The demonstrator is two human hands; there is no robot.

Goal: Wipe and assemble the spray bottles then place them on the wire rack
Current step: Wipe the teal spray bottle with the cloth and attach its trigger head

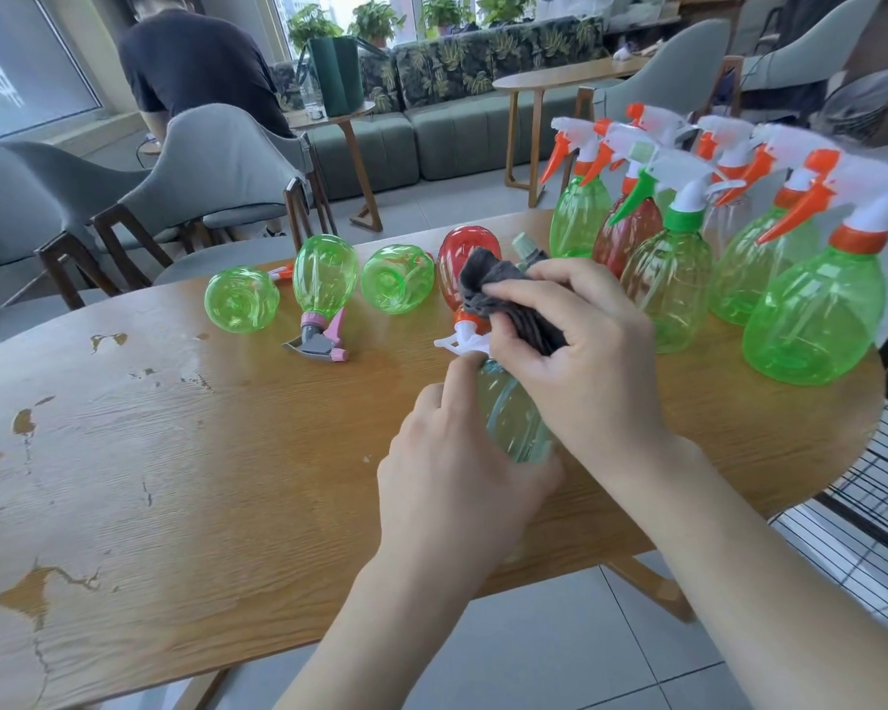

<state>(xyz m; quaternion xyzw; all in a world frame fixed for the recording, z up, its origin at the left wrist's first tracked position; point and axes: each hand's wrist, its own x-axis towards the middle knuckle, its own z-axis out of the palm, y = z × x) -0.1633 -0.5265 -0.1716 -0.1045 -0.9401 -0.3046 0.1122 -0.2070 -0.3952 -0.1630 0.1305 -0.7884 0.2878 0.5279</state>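
My left hand (pixel 457 479) grips a pale clear-blue spray bottle (pixel 511 417) above the wooden table (pixel 175 453). My right hand (pixel 580 345) holds a bunched grey cloth (pixel 498 289) against the bottle's upper end. Just beyond the cloth lies a red bottle (pixel 462 258) with an orange and white trigger head (pixel 465 335). Three green bottles (pixel 324 279) lie on their sides to the left, one with a pink and grey trigger head (pixel 321 340). Several assembled bottles with orange or green triggers (pixel 672 279) stand upright at the right.
A black wire rack (pixel 872 504) sits low past the table's right edge. Grey chairs (pixel 216 166) stand behind the table. A person in a dark shirt (pixel 191 64) sits with their back to me. Sofas, side tables and plants fill the background.
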